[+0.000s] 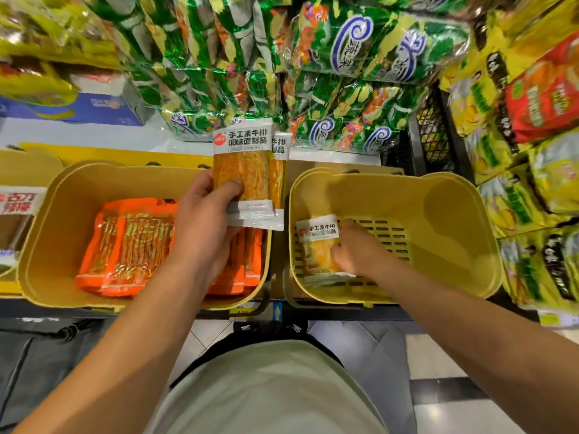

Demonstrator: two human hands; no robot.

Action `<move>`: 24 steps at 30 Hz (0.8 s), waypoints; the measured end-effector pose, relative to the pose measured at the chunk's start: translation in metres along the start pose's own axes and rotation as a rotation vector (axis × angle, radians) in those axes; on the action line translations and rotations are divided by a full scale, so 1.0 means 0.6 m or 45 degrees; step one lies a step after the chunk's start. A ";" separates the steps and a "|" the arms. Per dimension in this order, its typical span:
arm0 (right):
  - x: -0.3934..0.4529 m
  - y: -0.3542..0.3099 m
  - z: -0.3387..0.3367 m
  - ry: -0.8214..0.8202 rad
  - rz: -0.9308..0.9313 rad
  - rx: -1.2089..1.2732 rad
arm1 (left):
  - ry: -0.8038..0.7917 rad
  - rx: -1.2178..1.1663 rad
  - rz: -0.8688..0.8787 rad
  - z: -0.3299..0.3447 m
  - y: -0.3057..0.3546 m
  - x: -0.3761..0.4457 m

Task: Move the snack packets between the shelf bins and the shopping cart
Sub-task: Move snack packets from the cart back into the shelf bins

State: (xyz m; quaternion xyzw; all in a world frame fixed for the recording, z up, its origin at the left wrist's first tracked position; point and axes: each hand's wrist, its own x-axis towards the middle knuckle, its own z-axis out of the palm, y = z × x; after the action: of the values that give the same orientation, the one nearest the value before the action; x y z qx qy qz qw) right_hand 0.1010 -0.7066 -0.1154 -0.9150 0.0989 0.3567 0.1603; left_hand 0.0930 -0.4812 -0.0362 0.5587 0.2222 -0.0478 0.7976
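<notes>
A: Head view. Left hand (203,214) raised over the gap between two yellow bins; grip closed on a fanned pair of white packets (247,177), thumb across the front, fingers behind. Held upright, labels outward, probably to keep both stacked flat for one transfer.

B: Right hand (354,249)?

A: Down inside the right bin (438,195), fingers curled round the edge of a third white packet (318,249) lying on the slotted floor at the bin's left side. Closed on it, apparently, though blurred. Likely gathering it to join the pair.

B: Left bin (62,214)?

A: Holds orange packets (131,245), laid flat in overlapping rows; untouched here, partly hidden under the left forearm.

B: Surroundings?

A: Green bags (344,42) stacked on the shelf behind; yellow and red bags (542,98) at right. No cart visible in frame, so direction of transfer cannot be told.
</notes>
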 end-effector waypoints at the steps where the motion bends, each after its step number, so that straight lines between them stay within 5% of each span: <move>1: -0.001 0.003 -0.001 -0.005 -0.001 -0.006 | -0.013 0.000 -0.008 0.000 0.001 0.002; 11: -0.010 -0.006 0.000 -0.112 0.068 0.278 | -0.125 -0.002 -0.069 -0.019 0.002 0.010; 18: -0.042 -0.027 -0.019 -0.090 0.075 0.179 | -0.180 0.066 -0.021 -0.018 0.010 -0.002; 21: -0.061 -0.031 -0.037 0.216 -0.071 0.093 | -0.152 0.129 0.110 -0.010 0.011 -0.013; 24: -0.113 -0.057 -0.062 0.468 -0.327 0.842 | -0.161 0.239 0.290 0.008 0.010 -0.028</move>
State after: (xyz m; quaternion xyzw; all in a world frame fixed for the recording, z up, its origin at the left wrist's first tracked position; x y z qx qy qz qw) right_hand 0.0851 -0.6840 -0.0359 -0.8675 0.1204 0.1132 0.4691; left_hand 0.0810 -0.4861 -0.0227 0.6483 0.1011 -0.0127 0.7545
